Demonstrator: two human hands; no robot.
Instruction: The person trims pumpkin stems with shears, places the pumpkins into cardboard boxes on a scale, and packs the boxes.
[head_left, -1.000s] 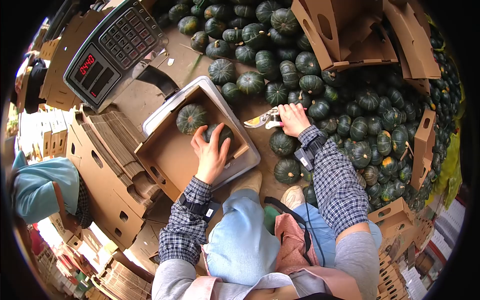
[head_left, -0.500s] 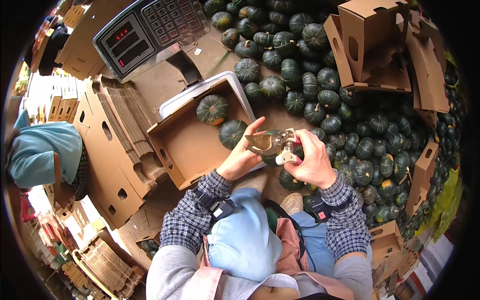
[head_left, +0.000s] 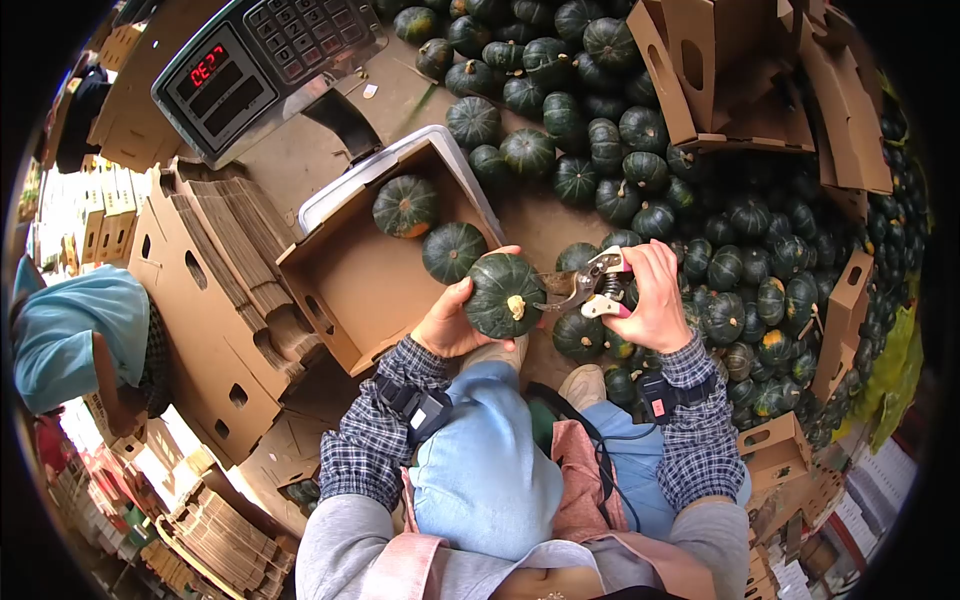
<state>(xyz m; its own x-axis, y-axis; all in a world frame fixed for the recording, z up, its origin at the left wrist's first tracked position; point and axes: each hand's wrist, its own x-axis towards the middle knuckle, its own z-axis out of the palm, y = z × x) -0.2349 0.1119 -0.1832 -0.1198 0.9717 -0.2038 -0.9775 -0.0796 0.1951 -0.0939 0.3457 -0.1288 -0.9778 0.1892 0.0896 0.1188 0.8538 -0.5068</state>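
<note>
My left hand (head_left: 445, 318) is wrapped round a dark green squash (head_left: 497, 290), whose pale cut-looking stem faces up toward me. In my right hand (head_left: 655, 300) is a pair of pruning shears (head_left: 592, 285) with white and magenta handles. Its blades point left, their tips close to the squash's right side; whether they touch it I cannot tell. Just beyond my left hand, a shallow cardboard box (head_left: 365, 262) rests tilted in view on a white-rimmed scale tray (head_left: 309, 211). Two squashes lie inside it, one (head_left: 406, 206) with an orange patch, the other (head_left: 453, 252) nearer me.
A scale display (head_left: 212, 88) with red digits stands behind the box. Flattened cardboard (head_left: 190, 300) is stacked on the left, near a person in a blue top (head_left: 85, 325). Many squashes (head_left: 720, 265) cover the floor at right, with open cartons (head_left: 740, 90) on top.
The squash has come up into my left hand, which was spread open beside the shears. My right hand and the shears have shifted slightly right. The scale's red digits differ.
</note>
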